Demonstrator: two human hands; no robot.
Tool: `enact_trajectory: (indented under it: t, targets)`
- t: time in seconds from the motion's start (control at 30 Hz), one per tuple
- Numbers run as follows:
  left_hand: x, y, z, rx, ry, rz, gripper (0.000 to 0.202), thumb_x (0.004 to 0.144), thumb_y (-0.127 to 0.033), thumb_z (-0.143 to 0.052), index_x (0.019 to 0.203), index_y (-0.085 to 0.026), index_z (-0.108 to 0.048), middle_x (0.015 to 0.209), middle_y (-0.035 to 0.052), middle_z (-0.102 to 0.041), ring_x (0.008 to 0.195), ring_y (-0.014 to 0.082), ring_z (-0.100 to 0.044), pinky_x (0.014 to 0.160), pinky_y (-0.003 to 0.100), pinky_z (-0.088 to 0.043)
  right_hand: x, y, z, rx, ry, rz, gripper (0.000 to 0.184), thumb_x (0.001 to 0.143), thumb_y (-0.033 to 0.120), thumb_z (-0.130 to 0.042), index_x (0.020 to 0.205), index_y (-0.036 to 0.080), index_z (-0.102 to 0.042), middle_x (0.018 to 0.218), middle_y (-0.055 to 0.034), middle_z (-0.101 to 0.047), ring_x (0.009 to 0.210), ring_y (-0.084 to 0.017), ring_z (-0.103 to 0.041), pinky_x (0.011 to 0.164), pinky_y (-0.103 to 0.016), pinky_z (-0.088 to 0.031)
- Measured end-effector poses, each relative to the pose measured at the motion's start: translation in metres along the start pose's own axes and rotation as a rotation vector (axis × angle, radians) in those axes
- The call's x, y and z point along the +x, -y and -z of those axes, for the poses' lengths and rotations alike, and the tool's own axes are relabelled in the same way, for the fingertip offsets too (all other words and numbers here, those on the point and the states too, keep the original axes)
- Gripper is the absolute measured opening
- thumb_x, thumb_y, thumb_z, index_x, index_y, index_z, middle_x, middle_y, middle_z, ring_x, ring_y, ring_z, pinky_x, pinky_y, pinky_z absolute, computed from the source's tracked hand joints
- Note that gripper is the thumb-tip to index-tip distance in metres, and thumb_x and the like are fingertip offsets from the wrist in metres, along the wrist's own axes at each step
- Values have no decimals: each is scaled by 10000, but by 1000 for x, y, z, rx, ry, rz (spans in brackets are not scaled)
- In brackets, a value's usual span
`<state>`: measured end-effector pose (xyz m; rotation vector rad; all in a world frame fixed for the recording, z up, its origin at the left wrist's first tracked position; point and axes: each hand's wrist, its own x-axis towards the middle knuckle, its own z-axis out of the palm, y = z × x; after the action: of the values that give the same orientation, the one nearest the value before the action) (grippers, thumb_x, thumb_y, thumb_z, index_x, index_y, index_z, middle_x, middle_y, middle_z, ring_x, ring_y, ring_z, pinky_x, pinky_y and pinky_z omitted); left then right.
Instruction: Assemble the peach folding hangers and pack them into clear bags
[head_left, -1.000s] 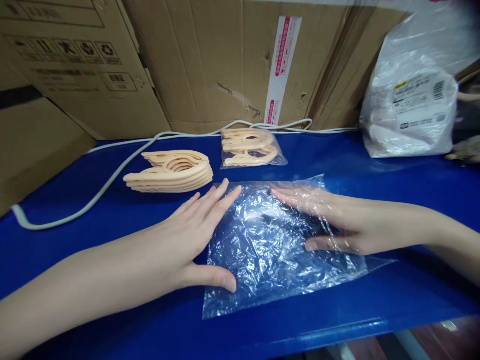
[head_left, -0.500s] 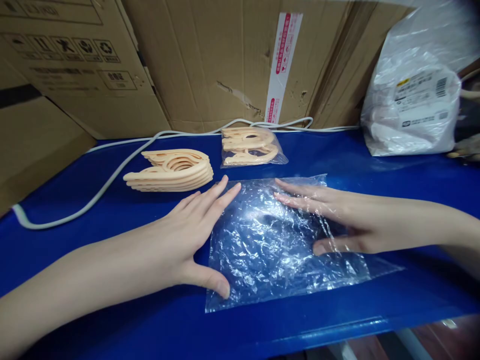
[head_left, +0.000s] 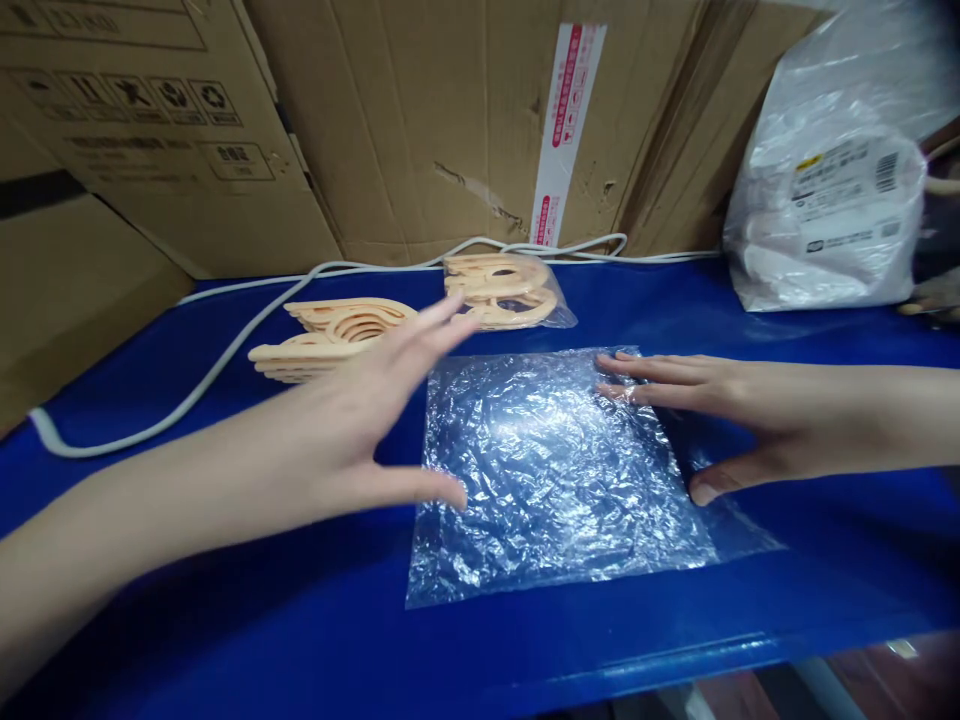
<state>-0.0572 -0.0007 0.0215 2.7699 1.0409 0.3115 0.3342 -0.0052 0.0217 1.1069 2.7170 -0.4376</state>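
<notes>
Plastic, crinkled and clear, forms the bag (head_left: pixel 555 470) lying flat on the desk (head_left: pixel 300 620), now seemingly less pressed: the left hand (head_left: pixel 367 410), spread open, has shifted toward the far-left hangers (head_left: pixel 337 322), thumb over the bag's left edge; the right hand (head_left: pixel 757 410), also open, has slid right, fingertips at the far right corner.

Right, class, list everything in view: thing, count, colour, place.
Clear plastic bag: one, transparent, central table
Stacked curved pieces: one stack, beige, left of centre
Bagged curved pieces: one packet, beige, back centre
Cable: count unclear, white, back and left
Cardboard boxes: several, brown, back and left
Tape strip: one, white-red, on cardboard
Labelled bag: one, white, back right
Table: one, blue, across the middle
Unclear items: uncounted, mixed, right edge, below table
Left hand: one, bare, by clear bag's left edge
Right hand: one, bare, at its right edge
</notes>
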Motion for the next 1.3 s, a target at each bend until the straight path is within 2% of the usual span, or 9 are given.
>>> enact_trajectory:
  t: [0.07, 0.17, 0.27, 0.47, 0.7, 0.93, 1.07, 1.17, 1.3]
  targets:
    - [6, 10, 16, 46, -150, -1, 812, 959, -665, -551, 1623, -287, -276, 1683, 49, -356, 1536, 296, -356, 1257, 458, -315, 0, 0, 0, 1, 15, -9, 951, 899, 626, -670, 1657, 434, -128, 1750, 46, -119, 1591, -249, -207, 1253, -391, -326]
    - [6, 39, 35, 102, -203, 85, 871, 885, -739, -574, 1571, -230, -405, 1597, 85, -467, 1495, 354, -396, 1235, 521, -310, 0, -2, 1, 2, 36, -24, 973, 892, 665, -651, 1660, 432, -100, 1751, 49, -110, 1591, -255, -208, 1257, -403, -323]
    - [-1, 74, 46, 84, -112, 312, 1227, 657, -842, -686, 1629, -207, -288, 1634, 158, -409, 1448, 450, -429, 1184, 612, -337, 0, -5, -1, -4, 44, -20, 991, 878, 683, -653, 1659, 433, -97, 1752, 48, -92, 1592, -279, -199, 1261, -432, -319]
    - [-10, 104, 54, 52, 32, 568, 1253, 631, -762, -733, 1652, -361, -128, 1546, 65, -554, 1342, 441, -544, 1122, 684, -362, 3, -4, 1, 21, 10, 6, 985, 870, 664, -680, 1667, 364, -185, 1749, -10, -152, 1582, -319, -232, 1252, -465, -347]
    - [-7, 83, 55, 31, 47, 491, 948, 849, -720, -621, 1620, -282, -287, 1460, 49, -613, 1301, 416, -574, 1119, 723, -364, 7, 14, 19, 119, -167, -7, 427, 935, 556, -655, 1287, 320, -711, 1464, -37, -624, 1312, -299, -618, 1047, -409, -560]
    - [-6, 81, 56, 54, -15, 474, 890, 869, -724, -606, 1598, -283, -347, 1407, 44, -637, 1268, 389, -600, 1119, 695, -392, 8, 18, 26, 40, -445, -82, 305, 990, 522, -566, 1058, 250, -688, 999, -34, -752, 833, -221, -721, 693, -355, -540]
    - [0, 63, 60, 78, -1, 485, 852, 917, -718, -550, 1593, -246, -338, 1421, 76, -609, 1268, 394, -593, 1105, 685, -413, 15, 29, 23, -20, -601, -56, 270, 1010, 441, -545, 1053, 205, -669, 1057, -79, -735, 960, -251, -713, 815, -394, -536]
    - [3, 37, 48, 63, -104, 342, 892, 899, -729, -569, 1591, -221, -330, 1383, 77, -624, 1210, 335, -619, 1077, 560, -504, 22, 41, 12, 25, -746, -32, 268, 995, 418, -593, 1177, 222, -599, 1214, -98, -687, 1166, -272, -662, 990, -418, -520]
    - [4, -7, 17, -25, -268, 132, 930, 843, -723, -655, 1577, -242, -347, 1426, 80, -594, 1182, 292, -650, 1056, 390, -555, 26, 62, -1, 149, -755, 33, 710, 877, 556, -733, 1463, 370, -377, 1475, -68, -539, 1396, -318, -518, 1184, -484, -426]
